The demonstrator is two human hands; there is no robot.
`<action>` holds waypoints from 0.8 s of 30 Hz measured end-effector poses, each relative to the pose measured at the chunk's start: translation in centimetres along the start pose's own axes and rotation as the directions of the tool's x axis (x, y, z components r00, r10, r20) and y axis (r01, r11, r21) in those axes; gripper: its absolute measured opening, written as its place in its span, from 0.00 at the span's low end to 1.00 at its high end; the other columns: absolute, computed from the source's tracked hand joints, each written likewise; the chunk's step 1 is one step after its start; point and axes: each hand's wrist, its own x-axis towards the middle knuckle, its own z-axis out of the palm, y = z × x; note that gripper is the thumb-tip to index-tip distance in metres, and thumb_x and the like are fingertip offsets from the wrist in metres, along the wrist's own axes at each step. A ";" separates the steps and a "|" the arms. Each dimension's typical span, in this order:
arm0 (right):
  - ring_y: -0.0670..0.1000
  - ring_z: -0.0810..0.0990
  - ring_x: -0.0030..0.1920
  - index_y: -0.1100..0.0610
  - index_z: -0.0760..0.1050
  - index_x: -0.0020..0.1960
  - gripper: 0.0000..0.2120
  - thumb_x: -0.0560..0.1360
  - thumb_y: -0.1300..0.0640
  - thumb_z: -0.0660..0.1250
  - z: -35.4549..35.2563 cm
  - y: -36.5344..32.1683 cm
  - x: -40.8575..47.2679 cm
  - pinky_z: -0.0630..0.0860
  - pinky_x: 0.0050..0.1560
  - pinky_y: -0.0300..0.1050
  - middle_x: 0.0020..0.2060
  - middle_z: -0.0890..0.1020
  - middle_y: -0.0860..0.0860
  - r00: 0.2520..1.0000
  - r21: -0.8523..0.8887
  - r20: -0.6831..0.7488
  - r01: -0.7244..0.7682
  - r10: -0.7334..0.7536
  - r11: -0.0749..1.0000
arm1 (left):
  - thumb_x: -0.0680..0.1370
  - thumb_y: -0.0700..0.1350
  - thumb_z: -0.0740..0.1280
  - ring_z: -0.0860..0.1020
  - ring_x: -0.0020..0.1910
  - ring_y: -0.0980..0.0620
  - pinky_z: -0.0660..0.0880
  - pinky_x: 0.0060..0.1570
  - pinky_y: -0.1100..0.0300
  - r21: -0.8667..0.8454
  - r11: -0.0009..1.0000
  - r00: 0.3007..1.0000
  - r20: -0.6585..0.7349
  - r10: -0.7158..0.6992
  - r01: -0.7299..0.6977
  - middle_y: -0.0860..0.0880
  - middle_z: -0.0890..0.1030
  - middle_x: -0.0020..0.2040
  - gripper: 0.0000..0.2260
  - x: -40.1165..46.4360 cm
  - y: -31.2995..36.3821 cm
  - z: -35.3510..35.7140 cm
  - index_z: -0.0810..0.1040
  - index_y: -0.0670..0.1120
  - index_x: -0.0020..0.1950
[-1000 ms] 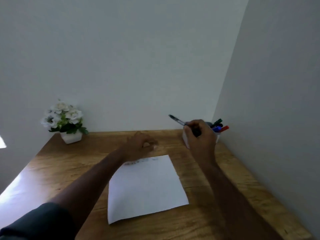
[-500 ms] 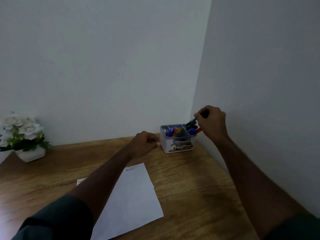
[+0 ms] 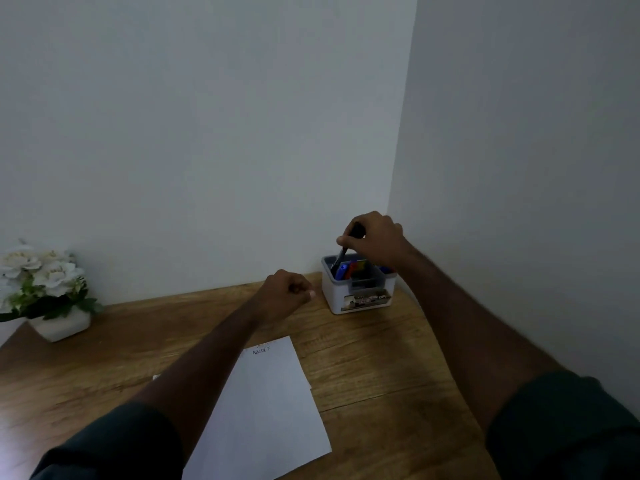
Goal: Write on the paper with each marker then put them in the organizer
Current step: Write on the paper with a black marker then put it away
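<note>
step: putting away | R hand (image 3: 375, 239) pinches black marker (image 3: 341, 258), tip in organizer (image 3: 360, 299) back-left slot, probably | L hand (image 3: 285, 294) curled, holds nothing | paper (image 3: 266, 403) near, written | next: let go, check for markers left

Count: two hands (image 3: 375, 239), one organizer (image 3: 360, 294), one paper (image 3: 266, 407), one flowerpot (image 3: 60, 323), one held marker (image 3: 341, 259)

Both arms are bare from hand to upper arm, with short dark sleeves (image 3: 114, 441) above the elbows.
</note>
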 end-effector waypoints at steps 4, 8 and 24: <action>0.51 0.79 0.55 0.48 0.81 0.50 0.12 0.78 0.41 0.66 1.3 -0.5 0.3 0.63 0.60 0.54 0.47 0.83 0.45 0.993 -0.089 0.114 -0.002 0.013 0.996 | 0.77 0.47 0.70 0.81 0.49 0.55 0.78 0.52 0.56 -0.002 1.000 1.000 0.003 -0.019 0.019 0.49 0.84 0.50 0.07 0.3 0.1 -0.1 0.84 0.47 0.53; 0.55 0.77 0.62 0.48 0.79 0.60 0.23 0.81 0.35 0.54 2.0 -0.5 0.0 0.60 0.67 0.61 0.56 0.83 0.50 0.962 -0.276 0.266 0.007 0.069 0.961 | 0.76 0.47 0.71 0.81 0.49 0.52 0.78 0.52 0.53 -0.030 0.999 0.999 -0.011 -0.032 0.032 0.49 0.85 0.49 0.07 0.4 0.6 0.2 0.84 0.48 0.52; 0.59 0.84 0.49 0.57 0.80 0.52 0.27 0.83 0.41 0.48 3.3 8.8 -5.3 0.81 0.56 0.59 0.49 0.85 0.59 0.801 0.563 0.049 -0.515 0.596 0.646 | 0.71 0.47 0.76 0.80 0.61 0.51 0.75 0.64 0.47 -0.463 0.856 0.973 0.135 -0.187 0.228 0.47 0.81 0.63 0.30 1.0 1.7 4.3 0.72 0.43 0.71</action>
